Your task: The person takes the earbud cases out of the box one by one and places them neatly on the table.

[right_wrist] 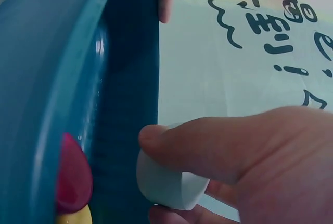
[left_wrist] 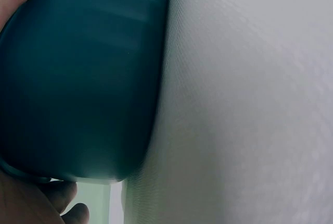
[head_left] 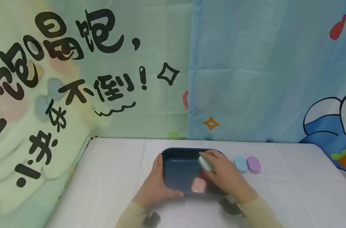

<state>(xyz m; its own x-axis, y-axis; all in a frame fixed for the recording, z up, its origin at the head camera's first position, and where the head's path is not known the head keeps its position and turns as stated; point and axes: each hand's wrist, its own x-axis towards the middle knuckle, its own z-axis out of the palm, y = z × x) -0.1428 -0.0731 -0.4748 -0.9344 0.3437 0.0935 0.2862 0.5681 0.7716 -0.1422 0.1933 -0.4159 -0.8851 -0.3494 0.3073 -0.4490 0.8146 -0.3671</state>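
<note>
A dark blue rectangular tray (head_left: 176, 171) rests on the table in the head view. My left hand (head_left: 157, 186) grips its near left corner, fingers along the left side and thumb along the front edge. Over the right part of the tray, my right hand (head_left: 225, 174) pinches a pale mint, rounded block (head_left: 205, 163) between thumb and fingers. Inside lie a pink rounded block (head_left: 199, 185) and a red one (head_left: 203, 175), partly hidden by the right hand. The right wrist view also shows a bit of a yellow piece (right_wrist: 79, 218) beside the red one.
To the right of the tray, a light blue block (head_left: 240, 164) and a purple block (head_left: 253, 164) sit side by side on the white tablecloth (head_left: 289, 190). Behind the table hangs a printed curtain (head_left: 247, 63) with black lettering on its left half.
</note>
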